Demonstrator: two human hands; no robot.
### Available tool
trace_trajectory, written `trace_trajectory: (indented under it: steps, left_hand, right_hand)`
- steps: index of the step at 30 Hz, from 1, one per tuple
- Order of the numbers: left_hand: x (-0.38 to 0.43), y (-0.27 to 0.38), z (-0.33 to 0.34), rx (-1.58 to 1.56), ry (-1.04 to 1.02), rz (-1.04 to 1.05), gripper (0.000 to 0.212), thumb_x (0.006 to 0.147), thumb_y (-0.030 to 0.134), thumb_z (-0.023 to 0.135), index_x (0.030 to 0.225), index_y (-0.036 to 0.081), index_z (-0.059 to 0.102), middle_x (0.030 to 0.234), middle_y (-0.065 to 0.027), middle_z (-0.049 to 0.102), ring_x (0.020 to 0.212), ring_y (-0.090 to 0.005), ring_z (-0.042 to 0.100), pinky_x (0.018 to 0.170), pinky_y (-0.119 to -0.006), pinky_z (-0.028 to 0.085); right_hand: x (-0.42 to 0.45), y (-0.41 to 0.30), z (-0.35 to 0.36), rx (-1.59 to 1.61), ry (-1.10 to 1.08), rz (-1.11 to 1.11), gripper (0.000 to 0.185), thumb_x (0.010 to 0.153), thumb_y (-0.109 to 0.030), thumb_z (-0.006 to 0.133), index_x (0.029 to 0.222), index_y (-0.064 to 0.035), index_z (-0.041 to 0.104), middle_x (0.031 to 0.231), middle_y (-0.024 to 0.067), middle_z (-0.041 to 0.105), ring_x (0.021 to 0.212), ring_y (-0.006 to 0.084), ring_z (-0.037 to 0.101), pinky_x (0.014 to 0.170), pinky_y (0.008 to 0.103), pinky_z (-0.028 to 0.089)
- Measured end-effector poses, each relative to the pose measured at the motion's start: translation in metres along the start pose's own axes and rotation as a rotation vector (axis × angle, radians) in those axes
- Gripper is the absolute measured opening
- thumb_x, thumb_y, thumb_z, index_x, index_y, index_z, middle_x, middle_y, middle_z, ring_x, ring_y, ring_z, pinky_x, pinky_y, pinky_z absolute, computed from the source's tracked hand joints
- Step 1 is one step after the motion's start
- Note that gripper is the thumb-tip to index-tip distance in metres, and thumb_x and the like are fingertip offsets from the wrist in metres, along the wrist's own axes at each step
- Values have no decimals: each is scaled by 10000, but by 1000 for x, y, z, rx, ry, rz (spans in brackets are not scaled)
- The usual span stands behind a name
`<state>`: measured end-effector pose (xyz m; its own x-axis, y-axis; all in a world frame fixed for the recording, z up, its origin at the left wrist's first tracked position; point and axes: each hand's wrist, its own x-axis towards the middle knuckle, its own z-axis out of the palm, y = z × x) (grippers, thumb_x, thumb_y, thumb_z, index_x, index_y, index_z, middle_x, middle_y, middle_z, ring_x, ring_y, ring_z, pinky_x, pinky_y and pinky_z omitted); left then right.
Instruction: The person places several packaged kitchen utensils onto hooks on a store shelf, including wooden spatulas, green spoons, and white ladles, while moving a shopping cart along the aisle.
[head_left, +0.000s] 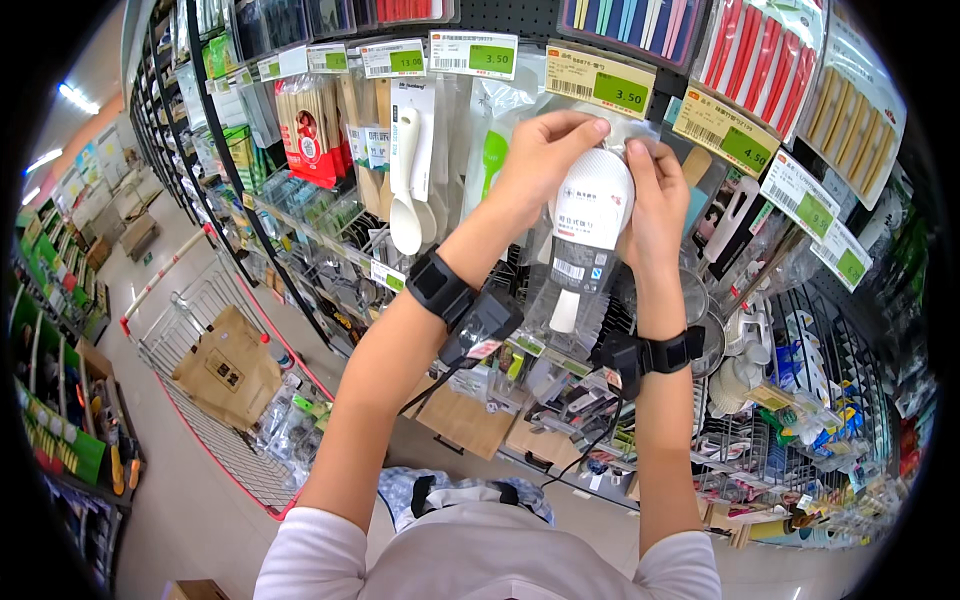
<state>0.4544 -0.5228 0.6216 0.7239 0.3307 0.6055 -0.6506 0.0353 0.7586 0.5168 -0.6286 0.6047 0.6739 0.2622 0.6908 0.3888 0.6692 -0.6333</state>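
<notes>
Between my hands hangs a packaged white rice scoop (592, 191) in a clear bag with a dark printed lower part. My left hand (551, 154) pinches the top left of the bag, thumb and forefinger together. On the other side, my right hand (656, 195) grips the top right edge. A price tag (600, 82) on the display rack sits just above my fingers. To the left, a green spatula (493, 157) hangs in a clear bag, and beyond it a white rice scoop (406, 187) on a card. Whether the bag is still on its hook is hidden.
A shopping cart (172, 337) with red edges stands at my left, holding a brown paper bag (229, 367) and clear-wrapped goods. Wire baskets (795, 420) of goods project from the rack at right. Packaged chopsticks (765, 64) hang above. Another shelf (60, 420) lines the far left aisle.
</notes>
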Motion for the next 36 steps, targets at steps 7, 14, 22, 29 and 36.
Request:
trace_trajectory:
  steps: [7,14,22,29,36]
  left_hand:
    - [29,1,-7,2,45,94,189,784,107,561,925,-17,582,879,-74,595,766,-119,559,679,-245,450]
    - [31,5,-6,-50,62,115,172,760,95,571,883,-23,587,855,-81,605,754,-113,566,659,-239,446]
    - [32,11,-7,65,43,133,199,801,73,487,947,-45,555,934,-105,580,845,-152,553,737,-277,445]
    - [44,-1,-12,-9,72,140,179,787,98,519,881,-44,573,852,-104,605,761,-140,568,662,-258,449]
    - [48,-27,-16,204,70,234,253,775,160,572,891,-65,561,826,-122,607,712,-129,566,605,-249,451]
  right_hand:
    - [27,5,9,-42,-9,-109,179,825,-135,529,910,22,533,808,59,569,717,79,510,644,204,404]
    - [32,-2,17,-95,17,-144,176,824,-117,515,898,41,530,829,84,575,736,89,523,644,212,414]
    - [36,2,18,-138,43,-156,194,819,-140,526,886,42,527,781,80,583,683,76,523,608,202,411]
    - [39,5,19,-170,74,-176,189,807,-140,539,880,34,534,766,63,587,669,71,520,591,195,404]
    - [31,19,-2,-392,169,-136,212,803,-143,547,894,48,529,762,62,577,646,68,511,553,184,394]
